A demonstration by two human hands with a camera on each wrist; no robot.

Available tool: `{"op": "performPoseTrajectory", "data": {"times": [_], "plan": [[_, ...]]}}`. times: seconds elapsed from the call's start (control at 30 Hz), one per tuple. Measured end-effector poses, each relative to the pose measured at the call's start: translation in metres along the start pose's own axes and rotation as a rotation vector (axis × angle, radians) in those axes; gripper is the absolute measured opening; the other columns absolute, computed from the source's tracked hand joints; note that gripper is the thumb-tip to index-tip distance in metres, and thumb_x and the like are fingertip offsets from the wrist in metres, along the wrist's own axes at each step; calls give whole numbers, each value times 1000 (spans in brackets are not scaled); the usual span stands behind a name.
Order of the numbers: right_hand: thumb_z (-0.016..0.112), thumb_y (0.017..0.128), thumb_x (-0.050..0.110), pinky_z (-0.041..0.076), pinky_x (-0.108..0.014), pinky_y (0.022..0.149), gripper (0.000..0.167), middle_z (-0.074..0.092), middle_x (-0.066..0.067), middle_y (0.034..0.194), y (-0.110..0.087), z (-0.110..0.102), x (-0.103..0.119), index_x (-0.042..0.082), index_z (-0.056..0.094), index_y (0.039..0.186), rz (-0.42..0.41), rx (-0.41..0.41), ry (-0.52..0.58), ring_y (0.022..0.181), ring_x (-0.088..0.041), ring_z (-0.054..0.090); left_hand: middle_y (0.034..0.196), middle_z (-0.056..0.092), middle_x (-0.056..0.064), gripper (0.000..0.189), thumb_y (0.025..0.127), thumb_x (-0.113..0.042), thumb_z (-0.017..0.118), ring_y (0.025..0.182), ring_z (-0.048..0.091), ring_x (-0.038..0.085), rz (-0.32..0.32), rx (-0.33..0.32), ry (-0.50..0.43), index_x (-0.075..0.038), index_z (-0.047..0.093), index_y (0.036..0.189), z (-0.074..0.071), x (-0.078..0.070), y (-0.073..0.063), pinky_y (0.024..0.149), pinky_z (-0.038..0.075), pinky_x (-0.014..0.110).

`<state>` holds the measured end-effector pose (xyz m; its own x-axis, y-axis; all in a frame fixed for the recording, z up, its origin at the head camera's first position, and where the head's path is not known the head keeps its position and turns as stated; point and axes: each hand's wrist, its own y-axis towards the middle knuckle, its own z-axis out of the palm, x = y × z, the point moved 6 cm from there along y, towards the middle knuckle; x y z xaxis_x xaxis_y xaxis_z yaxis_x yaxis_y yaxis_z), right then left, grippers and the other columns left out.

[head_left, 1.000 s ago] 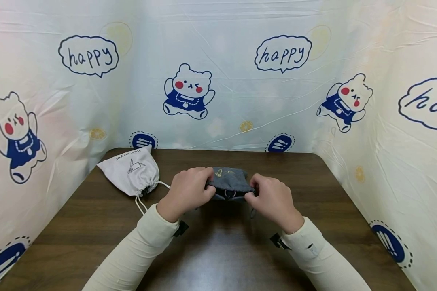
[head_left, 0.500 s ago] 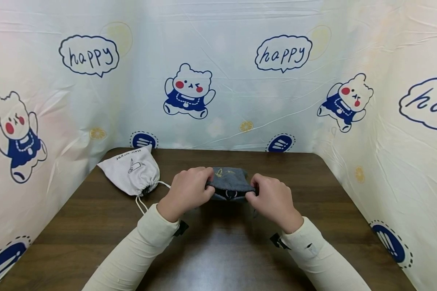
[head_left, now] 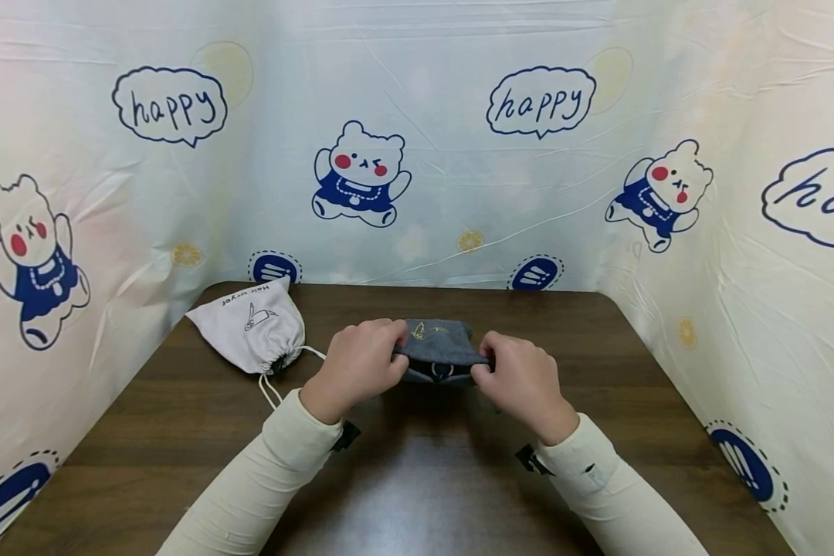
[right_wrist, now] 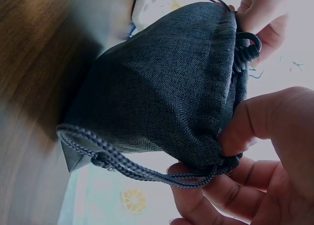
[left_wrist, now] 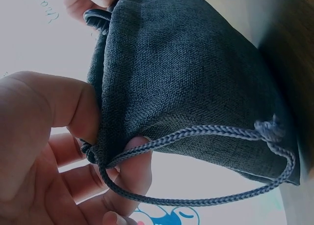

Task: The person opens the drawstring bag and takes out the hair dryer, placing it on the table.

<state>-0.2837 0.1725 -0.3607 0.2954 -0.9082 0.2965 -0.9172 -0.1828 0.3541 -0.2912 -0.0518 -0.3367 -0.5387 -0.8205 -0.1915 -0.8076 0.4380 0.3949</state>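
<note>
The left hand (head_left: 357,357) pinches the left edge of the mouth of the dark gray drawstring pouch (head_left: 445,347) between thumb and fingers; the right hand (head_left: 524,380) pinches the right edge likewise. The pouch is positioned between the hands, mid-surface (head_left: 417,479), mouth parted toward the person. A black ribbed cable end (right_wrist: 248,50) shows at the opening. A white drawstring pouch (head_left: 257,328), printed "Hair dryer", lies at far left.

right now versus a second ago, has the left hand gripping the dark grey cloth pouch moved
No, no visible shift in any direction: in the head view, the left hand keeps the same place beside the motionless white cloth drawstring bag.
</note>
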Motion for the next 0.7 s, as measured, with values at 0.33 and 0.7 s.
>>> {"op": "performPoseTrajectory", "data": {"times": [0.33, 0.7], "plan": [[67, 88, 27, 36, -34, 40, 5, 52, 7, 61, 0, 0, -1, 23, 63, 86, 1, 1, 6, 49, -14, 47, 68, 48, -5, 15, 86, -7, 58, 53, 34, 14, -5, 10, -1, -21, 55, 81, 0, 1, 0, 48, 23, 30], [66, 89, 26, 36, -35, 40, 5, 53, 8, 63, 1, 0, -2, 25, 63, 84, -1, -12, -9, 50, -14, 47, 71, 51, -5, 13, 87, -8, 59, 55, 39, 15, -5, 20, 1, -20, 57, 83, 4, 2, 1, 48, 27, 31]]}}
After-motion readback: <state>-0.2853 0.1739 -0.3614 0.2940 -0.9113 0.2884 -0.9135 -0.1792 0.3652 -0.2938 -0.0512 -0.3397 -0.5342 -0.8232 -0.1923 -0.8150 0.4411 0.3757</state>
